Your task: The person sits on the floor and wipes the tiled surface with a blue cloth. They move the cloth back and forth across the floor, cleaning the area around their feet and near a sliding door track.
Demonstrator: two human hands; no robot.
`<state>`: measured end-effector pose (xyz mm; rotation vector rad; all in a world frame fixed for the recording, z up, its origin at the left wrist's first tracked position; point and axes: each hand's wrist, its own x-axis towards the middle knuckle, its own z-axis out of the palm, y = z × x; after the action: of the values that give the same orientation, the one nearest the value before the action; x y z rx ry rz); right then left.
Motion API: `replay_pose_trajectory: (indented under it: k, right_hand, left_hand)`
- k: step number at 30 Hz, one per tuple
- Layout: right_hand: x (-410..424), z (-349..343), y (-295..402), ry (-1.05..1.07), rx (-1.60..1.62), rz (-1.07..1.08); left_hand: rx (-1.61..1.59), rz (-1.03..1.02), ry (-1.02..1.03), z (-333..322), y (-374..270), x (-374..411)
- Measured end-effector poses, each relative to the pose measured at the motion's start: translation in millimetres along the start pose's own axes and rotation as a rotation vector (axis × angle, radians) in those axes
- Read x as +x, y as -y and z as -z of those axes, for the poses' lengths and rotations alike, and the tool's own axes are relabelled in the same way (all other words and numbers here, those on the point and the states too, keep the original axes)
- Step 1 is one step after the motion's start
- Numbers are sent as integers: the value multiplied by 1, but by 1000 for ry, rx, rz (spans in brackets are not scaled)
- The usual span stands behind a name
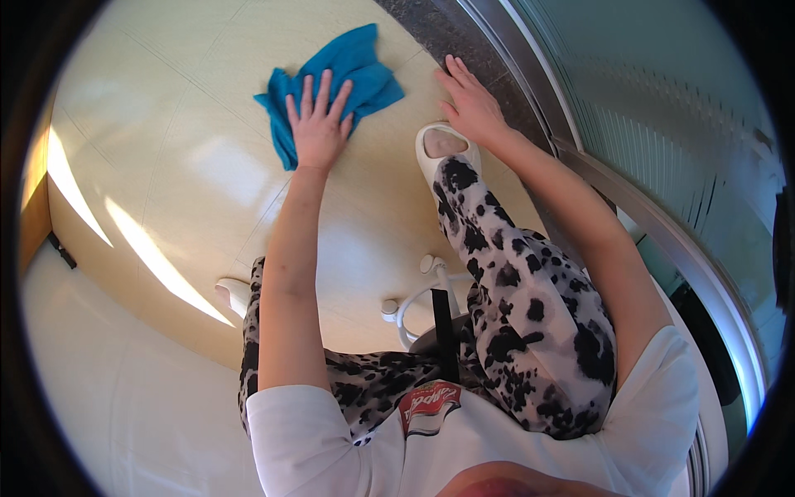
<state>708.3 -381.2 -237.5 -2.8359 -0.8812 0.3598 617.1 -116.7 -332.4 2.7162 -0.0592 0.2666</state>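
Observation:
A rumpled blue cloth [351, 59] lies on the pale tiled floor [186, 118] ahead of me. My left hand [318, 127] rests flat on the cloth's lower left part, palm down, with the fingers spread. To the right, my right hand [470, 102] holds nothing; it is beside the toe of my white slipper [428, 164], near the border between the pale floor and a dark stone strip [444, 31]. Whether its palm touches the floor is hidden.
Sliding doors with patterned glass [652, 112] and a metal frame curve along the right. White casters [390, 309] on a curved white base stand between my legs. My other slipper [235, 295] is at the left. A wooden piece [34, 223] stands at the far left.

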Motion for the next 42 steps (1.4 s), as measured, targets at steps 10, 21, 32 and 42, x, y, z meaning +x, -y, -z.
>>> replay_pose_trajectory:
  k: [10, 21, 32, 42]
  right_hand:
    - [-120, -14, -53, -199, 1048, -1207]
    - [-171, 40, -114, -292, 1272, -1444]
    - [-193, 60, -146, -539, 1076, -1130]
    - [-119, 63, -138, -480, 1132, -973]
  left_hand:
    - [198, 504, -51, -44, 32, -131]
    - [185, 475, -44, -49, 18, -113]
    - [201, 465, -15, -58, 22, -119]
    - [210, 458, -11, -63, 21, -117]
